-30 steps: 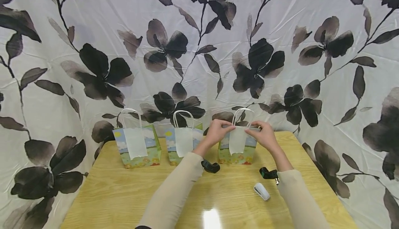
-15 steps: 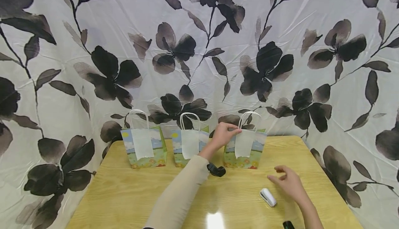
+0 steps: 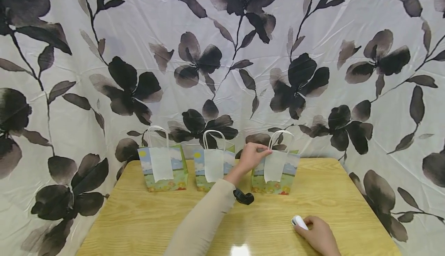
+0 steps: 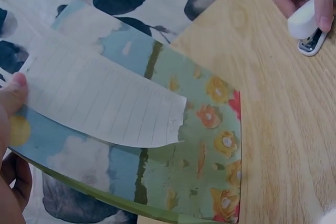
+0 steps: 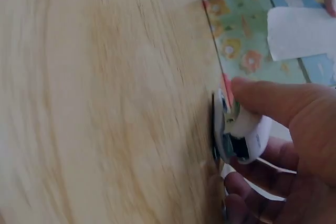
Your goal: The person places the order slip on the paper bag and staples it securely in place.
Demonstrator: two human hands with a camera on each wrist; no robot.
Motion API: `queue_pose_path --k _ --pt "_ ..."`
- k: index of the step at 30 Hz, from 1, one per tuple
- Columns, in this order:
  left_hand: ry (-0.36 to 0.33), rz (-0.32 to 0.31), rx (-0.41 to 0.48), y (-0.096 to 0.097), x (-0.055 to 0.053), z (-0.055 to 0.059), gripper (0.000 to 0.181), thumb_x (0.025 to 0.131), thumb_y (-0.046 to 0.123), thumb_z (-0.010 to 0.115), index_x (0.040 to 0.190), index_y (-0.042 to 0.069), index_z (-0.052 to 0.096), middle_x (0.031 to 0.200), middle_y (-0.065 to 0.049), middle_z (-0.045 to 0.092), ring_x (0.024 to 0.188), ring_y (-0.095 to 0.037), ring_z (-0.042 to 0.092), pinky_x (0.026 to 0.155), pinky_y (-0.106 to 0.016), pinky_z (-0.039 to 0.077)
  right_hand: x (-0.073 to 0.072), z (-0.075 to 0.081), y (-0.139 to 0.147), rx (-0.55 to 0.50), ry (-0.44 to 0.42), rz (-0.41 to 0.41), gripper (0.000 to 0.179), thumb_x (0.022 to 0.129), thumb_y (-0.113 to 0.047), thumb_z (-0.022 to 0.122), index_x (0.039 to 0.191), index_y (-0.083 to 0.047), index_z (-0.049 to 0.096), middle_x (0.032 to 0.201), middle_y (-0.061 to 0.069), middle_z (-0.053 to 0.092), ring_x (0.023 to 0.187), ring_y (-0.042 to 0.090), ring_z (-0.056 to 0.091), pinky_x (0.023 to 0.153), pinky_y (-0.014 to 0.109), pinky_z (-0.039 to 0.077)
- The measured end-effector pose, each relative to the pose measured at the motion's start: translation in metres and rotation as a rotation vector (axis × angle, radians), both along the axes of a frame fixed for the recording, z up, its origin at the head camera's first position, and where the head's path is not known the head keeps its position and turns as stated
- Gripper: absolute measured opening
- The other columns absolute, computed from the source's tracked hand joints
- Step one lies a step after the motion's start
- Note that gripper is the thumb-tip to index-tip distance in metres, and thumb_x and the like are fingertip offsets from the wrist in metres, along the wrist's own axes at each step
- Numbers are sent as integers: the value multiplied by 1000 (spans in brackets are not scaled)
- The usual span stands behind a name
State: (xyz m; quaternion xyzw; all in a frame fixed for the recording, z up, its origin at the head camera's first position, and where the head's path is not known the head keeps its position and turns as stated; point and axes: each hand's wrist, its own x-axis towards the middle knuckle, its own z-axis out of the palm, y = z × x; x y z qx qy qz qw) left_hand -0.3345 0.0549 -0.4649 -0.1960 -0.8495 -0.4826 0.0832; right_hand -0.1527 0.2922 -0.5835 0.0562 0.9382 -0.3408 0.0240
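Observation:
The rightmost paper gift bag (image 3: 259, 178) stands upright on the table, printed with sky, grass and flowers. A strip of lined white paper (image 4: 110, 98) lies over its front, torn along the lower edge. With thumb and fingers, my left hand (image 3: 249, 157) pinches the bag's top rim and the strip's upper left corner, beside the white handle (image 3: 282, 132). Lower right on the table, my right hand (image 3: 319, 233) grips a small white stapler (image 3: 299, 222) between thumb and fingers. In the right wrist view the stapler's (image 5: 257, 135) mouth faces the tabletop side.
Two similar bags, a left bag (image 3: 146, 171) and a middle bag (image 3: 199, 173), stand in a row, each with a paper strip in front. The wooden table (image 3: 156, 221) ends at a floral cloth (image 3: 240, 105) behind. A black wrist device (image 3: 244, 197) is by my left sleeve.
My right hand has left the rightmost bag's rim, come down toward the front of the table and taken hold of the stapler. My left hand keeps its pinch on the bag.

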Motion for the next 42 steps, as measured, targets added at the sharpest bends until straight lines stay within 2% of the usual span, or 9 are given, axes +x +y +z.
queue_pose_path --k 4,9,16,20,22,25,28,33,42 --pt "-38 -3 12 3 5 -4 21 87 34 73 97 16 79 93 8 72 63 -5 53 57 -22 42 5 -3 -2 -42 -16 -36 40 79 -37 81 88 -1 66 75 0 61 66 16 52 58 32 45" --pt "-24 -3 24 4 4 -4 21 88 35 72 97 17 79 93 8 72 69 -10 57 61 -26 45 2 5 -2 -102 52 -67 33 80 -28 81 90 -1 64 81 4 63 72 19 60 61 34 49" --pt "10 10 -20 2 -1 2 23 87 36 72 99 18 79 96 8 72 100 -17 63 91 -37 47 -5 19 -5 -175 53 -69 37 81 -28 80 96 2 64 90 9 65 80 22 63 65 35 51" --pt "12 3 -18 2 -2 4 23 88 36 72 99 18 79 96 7 72 100 -18 63 94 -39 45 -6 18 -5 -213 86 -91 42 81 -27 81 104 4 62 97 13 66 85 25 64 69 37 51" --pt "16 5 -12 2 -2 3 23 88 36 72 99 17 79 96 6 72 90 -16 63 86 -36 48 -7 17 -4 -244 98 -94 46 82 -26 80 110 5 60 102 15 66 87 26 63 70 36 51" --pt "11 1 -3 2 -1 2 23 88 36 71 99 17 79 96 6 72 80 -13 61 75 -29 48 -7 19 -5 -358 70 -122 51 84 -25 79 119 6 58 109 17 62 86 22 61 67 32 50" --pt "16 -10 18 3 -1 1 22 88 35 72 98 17 79 94 7 72 67 -10 55 59 -24 43 -7 26 -7 -573 15 -160 53 87 -19 76 127 7 54 115 19 56 84 25 64 63 30 52" --pt "18 -14 40 4 -2 0 21 87 34 72 97 17 79 91 6 73 58 -10 50 53 -24 39 -10 36 -10 -795 -40 -174 52 90 -10 70 133 5 43 119 19 53 75 19 62 58 25 49" --pt "24 6 28 4 -3 -3 21 87 35 73 96 18 80 91 8 73 77 -6 62 65 -25 49 -18 47 -17 -1026 -46 -164 58 94 -4 63 144 7 36 133 20 31 82 11 46 62 18 43"
